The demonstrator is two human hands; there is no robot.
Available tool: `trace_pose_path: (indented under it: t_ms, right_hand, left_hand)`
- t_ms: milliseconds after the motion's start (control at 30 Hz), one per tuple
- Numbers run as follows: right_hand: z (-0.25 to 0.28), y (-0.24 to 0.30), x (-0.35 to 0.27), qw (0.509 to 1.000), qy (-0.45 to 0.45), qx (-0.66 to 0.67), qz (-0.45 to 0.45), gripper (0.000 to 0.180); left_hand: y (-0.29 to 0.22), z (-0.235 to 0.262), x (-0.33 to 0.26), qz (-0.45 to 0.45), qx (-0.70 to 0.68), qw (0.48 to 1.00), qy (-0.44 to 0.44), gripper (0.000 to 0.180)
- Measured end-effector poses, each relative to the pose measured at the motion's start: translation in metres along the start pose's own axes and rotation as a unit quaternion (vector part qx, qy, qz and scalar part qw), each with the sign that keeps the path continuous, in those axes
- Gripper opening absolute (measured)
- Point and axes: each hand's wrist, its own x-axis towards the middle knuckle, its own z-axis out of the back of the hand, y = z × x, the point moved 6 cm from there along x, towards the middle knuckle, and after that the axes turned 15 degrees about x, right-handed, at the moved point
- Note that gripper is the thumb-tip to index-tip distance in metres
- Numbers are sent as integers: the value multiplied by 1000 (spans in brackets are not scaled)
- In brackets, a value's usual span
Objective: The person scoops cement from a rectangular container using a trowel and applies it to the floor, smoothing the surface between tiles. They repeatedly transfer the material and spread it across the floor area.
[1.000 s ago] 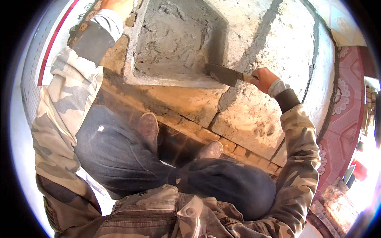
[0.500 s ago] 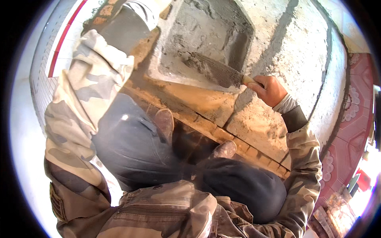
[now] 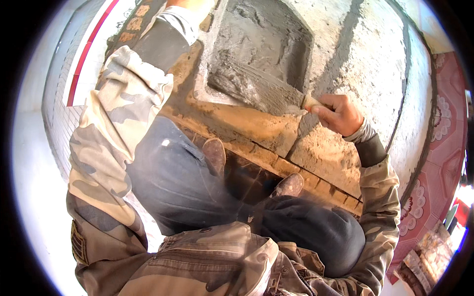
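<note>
My right hand (image 3: 340, 116) is closed round the pale handle of a trowel (image 3: 261, 89), its long flat blade coated in wet grey mortar. The blade lies across the near end of a shallow tub (image 3: 200, 81), pointing left. Wet grey mortar (image 3: 252, 37) covers much of the tub's inside. My left hand (image 3: 195, 5) reaches past the tub's far left side; only its wrist end shows at the top edge, and its fingers are out of view.
A mortar-streaked concrete surface (image 3: 373, 64) spreads right of the tub, with pink patterned tiles (image 3: 439, 143) beyond. A brick edge (image 3: 276, 160) runs before my shoes (image 3: 289, 185). White tiles with a red stripe (image 3: 86, 59) stand at the left.
The trowel's blade, mostly bare brown before, now carries a thick layer of grey mortar and its tip sits further left. My left arm has shifted slightly right in the picture.
</note>
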Motion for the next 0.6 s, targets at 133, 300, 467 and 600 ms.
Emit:
trace_pose_path:
  t_ms: [133, 300, 467, 600]
  right_hand:
    - [-31, -43, -45, 967, -3, 232, -105, 39]
    - [-50, -61, -152, 886, -245, 372, -125, 20]
    - [-82, -57, -199, 854, -376, 351, -80, 17]
    - [-117, -88, -216, 845, -408, 299, -172, 16]
  left_hand:
    - [35, 50, 9, 18, 43, 999, 13, 22]
    - [68, 38, 40, 31, 5, 997, 77, 26]
    - [119, 56, 83, 55, -28, 990, 123, 34]
    - [135, 46, 97, 75, -52, 984, 153, 37]
